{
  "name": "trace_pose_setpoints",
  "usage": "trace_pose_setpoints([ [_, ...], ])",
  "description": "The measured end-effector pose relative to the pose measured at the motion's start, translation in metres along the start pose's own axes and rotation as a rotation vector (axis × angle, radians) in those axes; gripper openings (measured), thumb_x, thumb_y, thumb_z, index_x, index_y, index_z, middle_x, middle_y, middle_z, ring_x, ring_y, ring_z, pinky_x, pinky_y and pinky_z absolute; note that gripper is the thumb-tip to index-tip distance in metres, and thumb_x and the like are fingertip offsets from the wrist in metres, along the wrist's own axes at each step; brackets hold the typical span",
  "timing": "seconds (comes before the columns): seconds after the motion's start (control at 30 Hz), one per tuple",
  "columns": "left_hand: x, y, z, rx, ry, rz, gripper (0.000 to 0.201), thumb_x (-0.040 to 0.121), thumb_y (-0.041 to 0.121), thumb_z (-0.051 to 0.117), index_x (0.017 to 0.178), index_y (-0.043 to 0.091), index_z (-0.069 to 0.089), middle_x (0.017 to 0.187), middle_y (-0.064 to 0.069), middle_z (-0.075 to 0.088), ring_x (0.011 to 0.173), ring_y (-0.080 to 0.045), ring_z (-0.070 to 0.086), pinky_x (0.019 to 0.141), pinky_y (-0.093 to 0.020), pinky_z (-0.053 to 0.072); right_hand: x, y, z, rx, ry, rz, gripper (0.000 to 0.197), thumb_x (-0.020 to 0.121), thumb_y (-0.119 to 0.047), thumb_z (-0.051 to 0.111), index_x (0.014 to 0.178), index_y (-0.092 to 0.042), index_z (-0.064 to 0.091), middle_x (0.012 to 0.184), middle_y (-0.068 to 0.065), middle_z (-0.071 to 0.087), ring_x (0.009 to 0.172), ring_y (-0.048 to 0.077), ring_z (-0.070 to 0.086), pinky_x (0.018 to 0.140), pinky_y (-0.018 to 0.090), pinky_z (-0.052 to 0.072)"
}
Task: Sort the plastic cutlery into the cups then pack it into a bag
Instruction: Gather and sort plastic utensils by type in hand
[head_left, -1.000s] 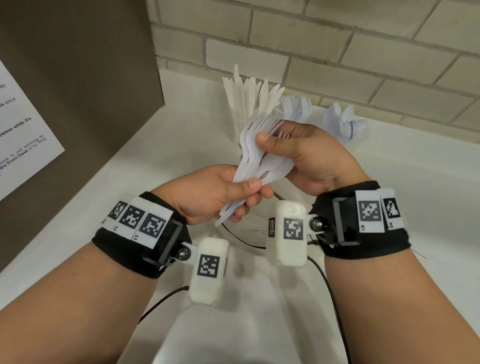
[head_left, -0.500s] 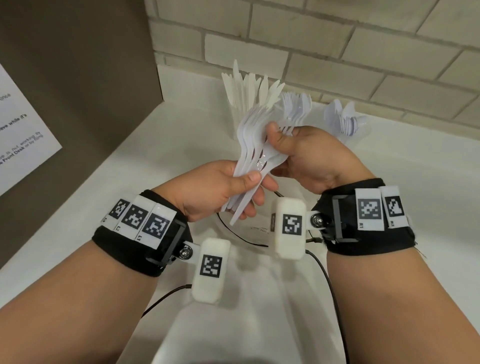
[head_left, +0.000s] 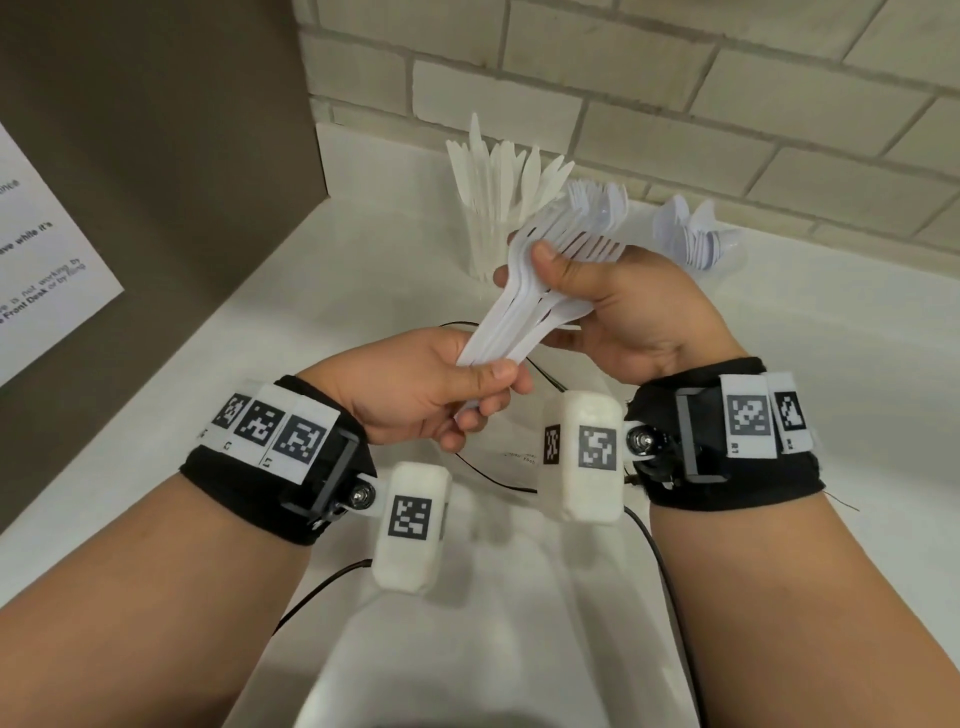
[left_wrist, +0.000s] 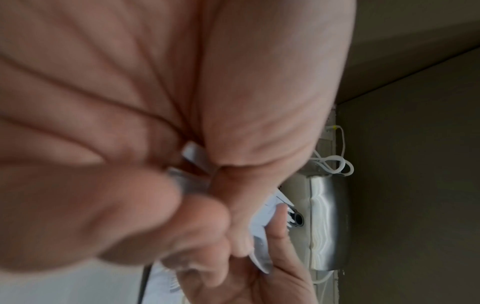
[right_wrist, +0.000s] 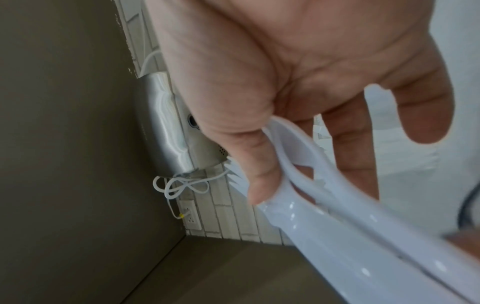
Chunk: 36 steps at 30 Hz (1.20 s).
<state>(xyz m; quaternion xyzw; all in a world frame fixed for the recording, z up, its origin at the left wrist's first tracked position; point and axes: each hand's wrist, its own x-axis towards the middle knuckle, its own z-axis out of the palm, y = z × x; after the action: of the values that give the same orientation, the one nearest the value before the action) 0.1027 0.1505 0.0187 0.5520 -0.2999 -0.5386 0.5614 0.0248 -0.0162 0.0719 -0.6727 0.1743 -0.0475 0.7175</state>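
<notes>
Both hands hold one bundle of white plastic forks (head_left: 524, 306) above the white counter. My left hand (head_left: 441, 389) grips the handle ends from below. My right hand (head_left: 613, 301) pinches the bundle near the tines, thumb on top. Behind them, a clear cup (head_left: 485, 244) holds upright white knives (head_left: 498, 171). A second cup, hidden behind my right hand, shows spoon bowls (head_left: 602, 208). Further right, more spoons (head_left: 691, 234) stand in another clear cup. In the right wrist view the forks (right_wrist: 337, 216) run between thumb and fingers. The left wrist view shows the fork handles (left_wrist: 194, 156) in my curled fingers.
A white counter (head_left: 311, 312) ends at a tiled wall (head_left: 727, 104) behind and a dark panel (head_left: 156, 156) with a paper notice (head_left: 36, 270) at left. Black cables (head_left: 498, 478) lie under my hands. A clear plastic bag (head_left: 519, 597) lies on the counter near me.
The fork bundle has tilted and shifted slightly right and up. My right thumb has slid along toward the tines while my left hand keeps the handle ends.
</notes>
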Motion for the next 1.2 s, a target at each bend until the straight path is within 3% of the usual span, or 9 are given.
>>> trace_pose_setpoints([
  [0.1,0.001,-0.002,0.0,0.038,0.103,0.03,0.017,0.092,0.02,0.051,0.086,0.008,0.062,0.058,0.001,0.05,0.044,-0.007,0.039,0.042,-0.019,0.034,0.003,-0.002,-0.006,-0.017,0.044,0.018,0.062,0.067,-0.035,0.072,0.122,-0.009,0.062,0.11,0.006,0.072,0.108,0.025,0.067,0.102,0.048,0.042],
  [0.23,0.001,0.0,-0.001,0.109,0.184,0.039,0.012,0.091,0.014,0.055,0.089,0.007,0.065,0.062,-0.001,0.063,0.048,-0.011,0.054,0.045,-0.02,0.041,0.004,0.0,-0.009,-0.015,0.063,0.034,0.063,0.067,-0.038,0.072,0.124,-0.012,0.061,0.114,0.004,0.071,0.11,0.024,0.065,0.092,0.042,0.045],
  [0.37,-0.001,0.002,-0.006,0.146,0.199,-0.043,0.011,0.089,0.007,0.059,0.099,0.01,0.061,0.067,-0.004,0.07,0.053,-0.014,0.064,0.048,-0.02,0.048,0.005,0.0,-0.015,0.073,0.103,0.013,0.061,0.071,-0.036,0.069,0.124,-0.007,0.061,0.11,0.006,0.07,0.097,0.023,0.067,0.087,0.04,0.05],
  [0.53,-0.001,0.001,-0.007,0.166,0.201,-0.074,0.008,0.089,0.009,0.059,0.093,0.013,0.064,0.072,-0.003,0.071,0.062,-0.016,0.069,0.053,-0.022,0.053,0.007,-0.011,-0.032,0.24,0.144,-0.041,0.026,0.087,-0.022,0.059,0.11,-0.01,0.063,0.098,0.007,0.072,0.086,0.022,0.071,0.078,0.036,0.058],
  [0.7,0.003,0.006,-0.009,0.216,0.258,-0.021,0.017,0.094,0.0,0.05,0.099,0.013,0.061,0.082,-0.002,0.071,0.073,-0.02,0.071,0.065,-0.028,0.057,0.016,-0.041,-0.062,0.366,0.45,-0.307,0.01,0.094,-0.012,0.058,0.101,-0.007,0.064,0.083,0.007,0.073,0.081,0.025,0.072,0.08,0.044,0.059],
  [0.87,0.014,0.022,-0.003,0.156,0.373,0.092,0.021,0.098,0.007,0.045,0.107,0.02,0.058,0.08,0.001,0.067,0.063,-0.011,0.062,0.058,-0.025,0.049,0.062,-0.055,-0.079,-0.082,0.671,-0.455,0.021,0.092,-0.015,0.059,0.11,-0.006,0.063,0.098,0.011,0.069,0.09,0.022,0.068,0.084,0.045,0.058],
  [1.03,0.028,0.033,0.003,0.1,0.475,0.137,0.017,0.1,0.017,0.044,0.105,0.017,0.06,0.073,-0.001,0.06,0.054,-0.01,0.053,0.054,-0.025,0.043,0.126,-0.032,-0.095,-0.48,0.694,-0.329,0.03,0.089,-0.024,0.061,0.115,-0.008,0.064,0.106,0.012,0.069,0.1,0.03,0.066,0.087,0.047,0.055],
  [1.13,0.031,0.034,0.002,0.115,0.483,0.141,0.017,0.099,0.017,0.046,0.103,0.016,0.062,0.07,0.002,0.06,0.054,-0.01,0.053,0.054,-0.025,0.043,0.147,-0.009,-0.103,-0.667,0.643,-0.235,0.007,0.091,-0.022,0.059,0.092,-0.017,0.063,0.09,0.004,0.061,0.089,0.029,0.064,0.079,0.036,0.053],
  [1.2,0.033,0.032,0.001,0.107,0.482,0.133,0.017,0.099,0.016,0.046,0.104,0.015,0.062,0.069,0.002,0.06,0.054,-0.01,0.054,0.054,-0.025,0.044,0.152,0.003,-0.103,-0.736,0.654,-0.196,0.013,0.091,-0.02,0.059,0.103,-0.017,0.064,0.094,0.0,0.057,0.087,0.019,0.057,0.076,0.026,0.044],
])
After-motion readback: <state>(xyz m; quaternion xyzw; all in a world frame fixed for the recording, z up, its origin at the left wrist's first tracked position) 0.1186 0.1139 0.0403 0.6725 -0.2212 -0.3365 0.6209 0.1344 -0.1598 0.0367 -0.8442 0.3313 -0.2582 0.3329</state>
